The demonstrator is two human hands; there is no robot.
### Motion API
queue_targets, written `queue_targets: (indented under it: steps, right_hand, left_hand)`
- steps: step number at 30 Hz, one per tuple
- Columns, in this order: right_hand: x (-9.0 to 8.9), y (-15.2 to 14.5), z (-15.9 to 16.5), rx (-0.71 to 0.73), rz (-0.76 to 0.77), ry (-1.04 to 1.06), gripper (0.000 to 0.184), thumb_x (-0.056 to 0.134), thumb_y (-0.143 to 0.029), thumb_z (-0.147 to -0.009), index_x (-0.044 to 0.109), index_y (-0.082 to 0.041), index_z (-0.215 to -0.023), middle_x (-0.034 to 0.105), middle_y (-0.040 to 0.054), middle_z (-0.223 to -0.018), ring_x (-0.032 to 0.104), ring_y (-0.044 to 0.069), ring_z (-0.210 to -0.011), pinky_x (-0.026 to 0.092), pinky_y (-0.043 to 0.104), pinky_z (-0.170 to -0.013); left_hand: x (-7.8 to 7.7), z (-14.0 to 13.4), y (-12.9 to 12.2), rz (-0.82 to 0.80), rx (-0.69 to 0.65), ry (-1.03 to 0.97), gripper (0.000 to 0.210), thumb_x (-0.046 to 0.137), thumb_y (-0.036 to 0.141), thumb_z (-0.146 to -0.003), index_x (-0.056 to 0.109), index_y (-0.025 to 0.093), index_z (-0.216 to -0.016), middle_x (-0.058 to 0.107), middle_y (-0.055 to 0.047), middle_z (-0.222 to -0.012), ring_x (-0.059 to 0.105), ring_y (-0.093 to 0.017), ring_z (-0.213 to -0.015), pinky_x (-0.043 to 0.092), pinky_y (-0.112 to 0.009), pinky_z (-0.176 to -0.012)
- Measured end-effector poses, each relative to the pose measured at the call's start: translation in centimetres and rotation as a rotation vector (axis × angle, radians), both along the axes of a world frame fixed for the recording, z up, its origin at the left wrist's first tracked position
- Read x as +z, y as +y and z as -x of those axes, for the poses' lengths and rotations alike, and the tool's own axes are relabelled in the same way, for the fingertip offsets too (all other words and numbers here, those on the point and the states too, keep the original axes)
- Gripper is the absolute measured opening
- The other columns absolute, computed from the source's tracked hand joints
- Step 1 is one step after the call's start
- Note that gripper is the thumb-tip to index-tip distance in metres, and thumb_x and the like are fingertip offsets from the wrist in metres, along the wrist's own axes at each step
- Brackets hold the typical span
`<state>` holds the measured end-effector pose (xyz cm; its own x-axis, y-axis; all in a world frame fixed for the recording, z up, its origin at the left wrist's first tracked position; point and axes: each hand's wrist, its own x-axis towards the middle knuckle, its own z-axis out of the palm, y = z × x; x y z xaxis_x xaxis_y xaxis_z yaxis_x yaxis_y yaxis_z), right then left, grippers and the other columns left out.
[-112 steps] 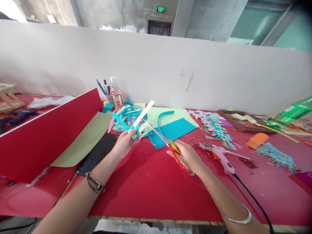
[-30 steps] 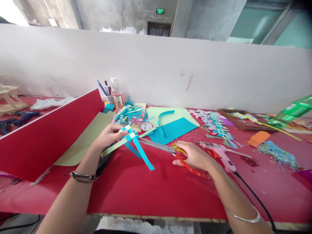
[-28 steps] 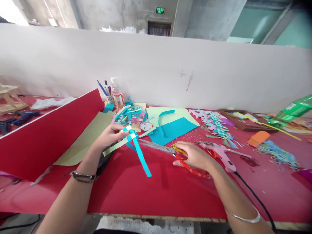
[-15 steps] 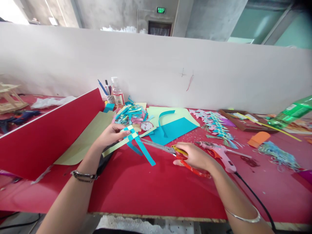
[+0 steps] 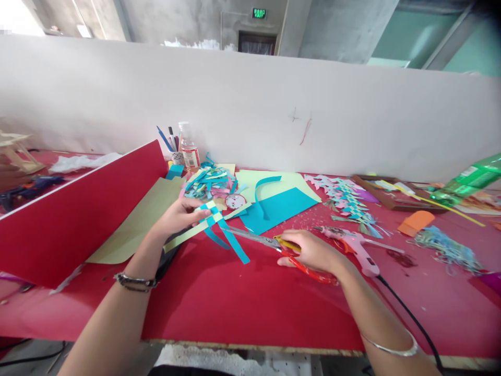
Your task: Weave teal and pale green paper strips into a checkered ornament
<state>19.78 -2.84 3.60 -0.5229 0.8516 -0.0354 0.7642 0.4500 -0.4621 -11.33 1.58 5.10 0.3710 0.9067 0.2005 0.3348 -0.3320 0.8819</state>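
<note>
trimming seems underway, left hand (image 5: 187,214) pinching the woven paper (image 5: 213,211), right hand (image 5: 311,251) gripping scissors (image 5: 266,241); the next cut needs steady strips (image 5: 236,245).

Left forearm (image 5: 117,313) extended forward and inward, the left hand (image 5: 180,215) set in a pinch; right forearm (image 5: 362,300) slanting inward from the opposite side, the right hand (image 5: 311,251) curled in a grip.
</note>
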Motion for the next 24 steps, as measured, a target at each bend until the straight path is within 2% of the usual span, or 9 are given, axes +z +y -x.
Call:
queue_targets:
  steps: [14,18,24]
  right_hand:
    - [-0.33,0.25,-0.07,0.017,-0.017,-0.055,0.039,0.055,-0.056,-0.066,0.051,-0.017,-0.064,0.055,0.0009,-0.066,0.047,0.013,-0.060,0.030,0.023,-0.055]
    - [-0.36,0.27,-0.13,0.017,-0.024,-0.060,0.039,0.053,-0.057,-0.066,0.050,-0.018,-0.063,0.054,0.0002,-0.065,0.045,0.012,-0.058,0.029,0.023,-0.054]
    - [-0.37,0.26,-0.26,-0.013,-0.007,-0.044,0.040,0.052,-0.056,-0.067,0.048,-0.017,-0.059,0.050,-0.0014,-0.060,0.041,0.011,-0.055,0.026,0.021,-0.052]
  left_hand:
    - [-0.02,-0.19,0.10,-0.064,-0.007,0.041,0.035,0.061,0.036,-0.067,0.044,0.017,-0.042,0.036,0.004,-0.036,0.029,-0.005,-0.034,0.019,-0.022,-0.035]
    - [-0.33,0.00,0.32,-0.066,0.007,0.064,0.030,0.061,0.035,-0.067,0.049,0.016,-0.047,0.035,0.004,-0.039,0.028,-0.005,-0.036,0.018,-0.021,-0.036]
    - [-0.43,-0.31,0.49,-0.107,0.033,0.085,0.024,0.059,0.037,-0.068,0.059,0.015,-0.061,0.047,0.001,-0.053,0.040,-0.009,-0.049,0.030,-0.020,-0.046]
